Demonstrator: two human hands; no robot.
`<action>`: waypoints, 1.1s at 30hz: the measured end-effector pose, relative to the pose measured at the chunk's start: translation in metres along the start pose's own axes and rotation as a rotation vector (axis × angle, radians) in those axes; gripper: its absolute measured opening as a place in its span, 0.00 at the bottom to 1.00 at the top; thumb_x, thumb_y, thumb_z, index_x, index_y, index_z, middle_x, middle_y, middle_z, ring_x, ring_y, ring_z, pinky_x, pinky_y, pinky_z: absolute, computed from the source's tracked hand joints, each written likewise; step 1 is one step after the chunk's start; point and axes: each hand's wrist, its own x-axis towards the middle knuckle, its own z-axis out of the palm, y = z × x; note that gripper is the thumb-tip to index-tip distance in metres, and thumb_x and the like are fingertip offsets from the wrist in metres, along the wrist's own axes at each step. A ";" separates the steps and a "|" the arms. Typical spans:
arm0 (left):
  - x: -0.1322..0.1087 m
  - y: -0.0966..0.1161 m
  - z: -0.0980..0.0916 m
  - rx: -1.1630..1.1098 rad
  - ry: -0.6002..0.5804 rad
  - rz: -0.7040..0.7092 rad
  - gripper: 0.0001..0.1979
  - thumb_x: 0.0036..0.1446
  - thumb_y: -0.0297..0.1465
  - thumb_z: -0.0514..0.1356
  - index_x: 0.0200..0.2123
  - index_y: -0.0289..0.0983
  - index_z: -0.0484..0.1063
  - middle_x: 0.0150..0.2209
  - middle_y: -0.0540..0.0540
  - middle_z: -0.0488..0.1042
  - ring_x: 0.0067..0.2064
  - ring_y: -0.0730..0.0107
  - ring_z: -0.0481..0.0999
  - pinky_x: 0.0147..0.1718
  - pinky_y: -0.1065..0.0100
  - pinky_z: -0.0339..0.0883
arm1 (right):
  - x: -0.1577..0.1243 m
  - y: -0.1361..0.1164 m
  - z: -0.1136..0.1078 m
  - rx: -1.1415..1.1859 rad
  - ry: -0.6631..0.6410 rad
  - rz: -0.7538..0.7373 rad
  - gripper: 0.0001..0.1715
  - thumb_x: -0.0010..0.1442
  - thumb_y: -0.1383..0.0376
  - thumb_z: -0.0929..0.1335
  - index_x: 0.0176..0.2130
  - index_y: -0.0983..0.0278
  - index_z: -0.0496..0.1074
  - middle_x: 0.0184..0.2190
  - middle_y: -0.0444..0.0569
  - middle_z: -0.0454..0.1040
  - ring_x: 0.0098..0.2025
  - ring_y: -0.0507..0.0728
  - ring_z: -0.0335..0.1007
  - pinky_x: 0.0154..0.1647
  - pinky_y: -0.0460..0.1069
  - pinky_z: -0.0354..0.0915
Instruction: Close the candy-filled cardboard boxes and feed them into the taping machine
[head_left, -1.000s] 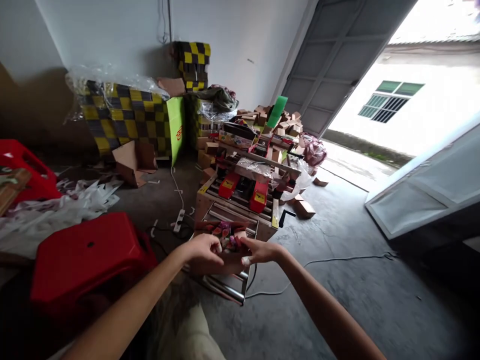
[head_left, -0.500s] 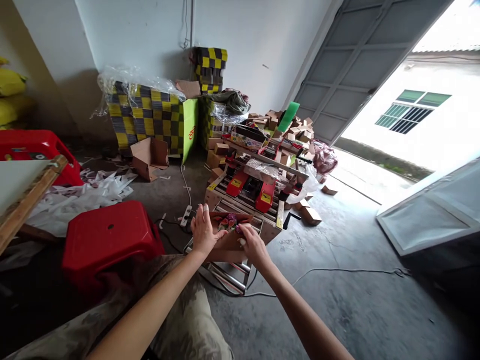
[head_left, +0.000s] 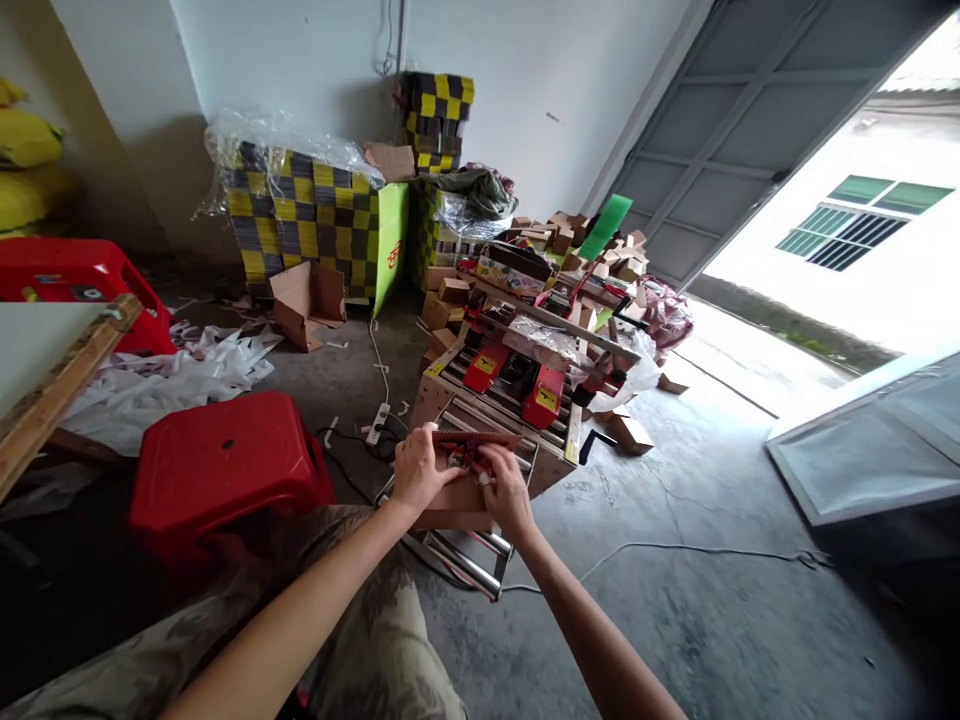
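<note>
An open cardboard box (head_left: 457, 497) rests on the metal rollers at the near end of a roller machine. My left hand (head_left: 418, 472) grips the box's left side, its thumb over the near edge. Inside lie small colourful items (head_left: 463, 456), red, green and purple, partly hidden by my fingers and too small to name. My right hand (head_left: 507, 488) reaches over the right side, fingertips bent down among those items. A pale wrap or ring shows on one right finger. What the right fingertips hold is hidden.
The machine (head_left: 517, 385) with red guards stands just beyond the box. A red stool (head_left: 225, 470) is to the left, near a power strip (head_left: 378, 424). Small cartons (head_left: 630, 433) are heaped behind and right of the machine. A cable (head_left: 660, 546) crosses the floor.
My left fingers have folded from upright down over the box's side. My right fingers have moved slightly deeper over the colourful items. The whole view has shifted a little.
</note>
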 end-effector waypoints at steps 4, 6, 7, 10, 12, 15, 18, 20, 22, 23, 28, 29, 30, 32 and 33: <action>0.000 0.001 -0.002 -0.034 0.014 -0.019 0.35 0.43 0.43 0.67 0.50 0.37 0.54 0.43 0.41 0.67 0.46 0.54 0.69 0.44 0.56 0.60 | 0.003 -0.003 0.007 -0.141 0.178 0.076 0.36 0.55 0.69 0.61 0.61 0.65 0.49 0.62 0.57 0.47 0.64 0.64 0.40 0.62 0.67 0.43; -0.001 0.001 -0.004 -0.056 0.024 -0.023 0.30 0.45 0.42 0.66 0.47 0.37 0.57 0.41 0.43 0.67 0.45 0.56 0.69 0.44 0.57 0.60 | 0.004 -0.001 0.009 -0.181 0.153 0.060 0.36 0.55 0.69 0.61 0.61 0.65 0.49 0.61 0.56 0.51 0.64 0.64 0.42 0.62 0.68 0.41; -0.001 0.001 -0.005 -0.070 0.020 -0.014 0.27 0.46 0.41 0.66 0.44 0.37 0.58 0.40 0.44 0.67 0.44 0.57 0.69 0.44 0.57 0.60 | 0.002 0.001 0.010 -0.181 0.160 0.048 0.32 0.55 0.68 0.61 0.59 0.65 0.53 0.58 0.56 0.56 0.62 0.63 0.46 0.62 0.67 0.42; -0.001 -0.002 -0.007 -0.143 -0.029 0.062 0.16 0.49 0.38 0.64 0.34 0.38 0.61 0.36 0.47 0.68 0.41 0.62 0.69 0.45 0.59 0.60 | -0.007 0.009 0.009 -0.165 0.178 0.003 0.13 0.57 0.61 0.64 0.43 0.63 0.66 0.41 0.51 0.67 0.49 0.61 0.60 0.61 0.64 0.46; 0.000 -0.005 -0.008 -0.200 -0.068 0.078 0.12 0.52 0.37 0.62 0.31 0.38 0.62 0.33 0.47 0.68 0.41 0.63 0.69 0.46 0.61 0.61 | -0.013 0.014 0.006 -0.148 0.112 -0.042 0.09 0.58 0.59 0.65 0.37 0.62 0.67 0.35 0.48 0.68 0.43 0.59 0.63 0.61 0.63 0.48; -0.005 0.000 -0.010 -0.167 -0.122 -0.007 0.09 0.55 0.36 0.59 0.31 0.38 0.64 0.31 0.47 0.68 0.38 0.63 0.68 0.41 0.63 0.63 | -0.012 0.019 -0.001 -0.106 0.028 -0.088 0.07 0.61 0.62 0.62 0.37 0.61 0.68 0.35 0.47 0.69 0.42 0.57 0.64 0.62 0.61 0.48; -0.024 0.020 -0.018 0.023 -0.139 -0.083 0.09 0.58 0.36 0.55 0.33 0.36 0.68 0.34 0.43 0.68 0.38 0.60 0.67 0.39 0.61 0.63 | -0.004 0.021 -0.005 -0.088 0.007 -0.081 0.09 0.62 0.63 0.61 0.34 0.60 0.69 0.39 0.47 0.70 0.46 0.57 0.63 0.63 0.63 0.42; -0.042 0.035 -0.024 0.113 -0.149 -0.103 0.12 0.59 0.36 0.52 0.42 0.37 0.69 0.37 0.41 0.67 0.40 0.57 0.67 0.40 0.59 0.62 | -0.003 0.020 0.000 -0.086 0.024 -0.023 0.10 0.61 0.63 0.61 0.38 0.60 0.70 0.48 0.49 0.68 0.53 0.60 0.60 0.63 0.65 0.39; -0.056 0.044 -0.031 0.134 -0.202 -0.117 0.18 0.60 0.36 0.50 0.53 0.42 0.65 0.39 0.40 0.68 0.41 0.55 0.68 0.39 0.58 0.63 | -0.009 0.019 0.011 -0.049 0.074 0.103 0.17 0.61 0.61 0.60 0.49 0.61 0.67 0.57 0.53 0.60 0.60 0.63 0.52 0.62 0.66 0.43; -0.059 0.045 -0.034 0.117 -0.246 -0.124 0.20 0.60 0.37 0.50 0.55 0.45 0.63 0.40 0.40 0.68 0.41 0.54 0.69 0.39 0.57 0.63 | -0.014 0.018 0.018 -0.019 0.096 0.176 0.22 0.62 0.60 0.59 0.54 0.63 0.63 0.60 0.56 0.55 0.62 0.64 0.47 0.61 0.67 0.45; -0.033 0.016 -0.028 -0.386 -0.483 -0.172 0.20 0.61 0.40 0.48 0.50 0.42 0.70 0.44 0.41 0.72 0.46 0.58 0.72 0.47 0.60 0.64 | -0.035 0.012 0.041 0.049 0.019 0.325 0.32 0.63 0.58 0.53 0.63 0.67 0.50 0.66 0.57 0.39 0.67 0.65 0.28 0.62 0.68 0.41; -0.023 0.009 -0.021 -0.538 -0.518 -0.181 0.19 0.61 0.38 0.48 0.50 0.41 0.71 0.47 0.42 0.72 0.50 0.61 0.71 0.51 0.61 0.62 | -0.035 0.011 0.041 0.047 -0.017 0.303 0.32 0.63 0.59 0.53 0.63 0.67 0.50 0.66 0.56 0.38 0.67 0.64 0.27 0.63 0.67 0.40; -0.014 0.005 -0.012 -0.673 -0.551 -0.189 0.20 0.60 0.37 0.48 0.52 0.39 0.69 0.52 0.42 0.70 0.53 0.62 0.68 0.54 0.63 0.60 | -0.035 0.011 0.039 0.043 -0.047 0.274 0.32 0.63 0.60 0.53 0.63 0.67 0.49 0.66 0.55 0.37 0.67 0.64 0.26 0.63 0.67 0.39; -0.002 0.002 0.008 -0.835 -0.608 -0.205 0.22 0.59 0.34 0.50 0.56 0.38 0.63 0.59 0.44 0.62 0.60 0.64 0.61 0.59 0.63 0.53 | -0.032 0.013 0.033 0.044 -0.077 0.226 0.32 0.63 0.62 0.53 0.64 0.67 0.46 0.66 0.53 0.36 0.67 0.62 0.25 0.64 0.66 0.37; 0.000 0.003 0.016 -0.856 -0.626 -0.209 0.24 0.58 0.34 0.51 0.58 0.38 0.61 0.62 0.44 0.58 0.62 0.64 0.57 0.61 0.62 0.50 | -0.030 0.015 0.030 0.058 -0.081 0.220 0.33 0.62 0.63 0.53 0.65 0.67 0.44 0.66 0.53 0.35 0.67 0.61 0.25 0.64 0.65 0.37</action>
